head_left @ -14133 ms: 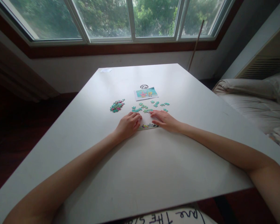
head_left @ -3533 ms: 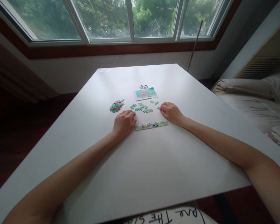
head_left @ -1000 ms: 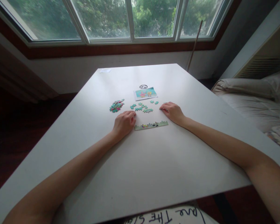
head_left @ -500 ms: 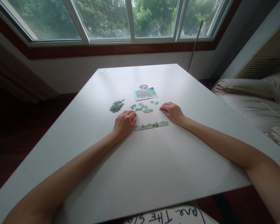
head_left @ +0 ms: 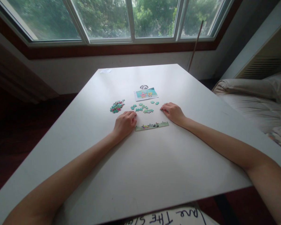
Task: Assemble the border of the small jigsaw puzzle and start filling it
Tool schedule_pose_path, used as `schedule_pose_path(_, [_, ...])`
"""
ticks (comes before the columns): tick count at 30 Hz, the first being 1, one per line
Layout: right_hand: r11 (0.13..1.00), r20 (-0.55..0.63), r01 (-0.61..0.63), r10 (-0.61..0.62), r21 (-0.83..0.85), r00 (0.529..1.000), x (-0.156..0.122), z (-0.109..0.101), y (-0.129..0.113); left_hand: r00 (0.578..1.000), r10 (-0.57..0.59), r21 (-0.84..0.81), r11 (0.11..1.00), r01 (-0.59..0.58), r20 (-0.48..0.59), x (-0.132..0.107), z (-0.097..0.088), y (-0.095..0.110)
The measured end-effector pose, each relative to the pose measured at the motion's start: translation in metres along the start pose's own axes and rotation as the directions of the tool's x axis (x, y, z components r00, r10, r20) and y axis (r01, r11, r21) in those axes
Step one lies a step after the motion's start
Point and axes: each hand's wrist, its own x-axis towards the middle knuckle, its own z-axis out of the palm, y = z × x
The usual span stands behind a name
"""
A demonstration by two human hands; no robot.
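My left hand (head_left: 125,124) rests on the table with its fingers curled in; whatever they may hold is hidden. It lies by the left end of a joined jigsaw strip (head_left: 152,126), green with small coloured figures. Across from it, my right hand (head_left: 173,113) has its fingertips pressed together on the tabletop, a tiny dark edge showing there that I cannot make out. Between and beyond the hands lie several loose green puzzle pieces (head_left: 148,111), some seemingly joined. A heaped pile of mixed puzzle pieces (head_left: 117,107) sits beyond my left hand.
A picture sheet (head_left: 146,94) with a teal cartoon scene lies behind the loose pieces, and a round black-and-white mark (head_left: 144,87) is just past it. A pale slip (head_left: 105,71) lies at the white table's (head_left: 131,175) far left corner. A sofa (head_left: 245,93) stands to the right.
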Motion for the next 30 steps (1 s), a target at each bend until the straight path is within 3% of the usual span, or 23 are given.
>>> schedule_pose_path(16, [1.0,0.012,-0.01,0.01,-0.006,1.0,0.0,-0.0016,-0.0014,0.994,-0.106,-0.055,0.993,0.105,-0.007,-0.0011,-0.0015,0.0019])
schedule_pose_path(30, [1.0,0.011,-0.009,0.009,-0.001,1.0,-0.0001,-0.0002,-0.0006,0.996,-0.085,-0.012,0.996,0.085,0.025,-0.0004,-0.0028,0.0002])
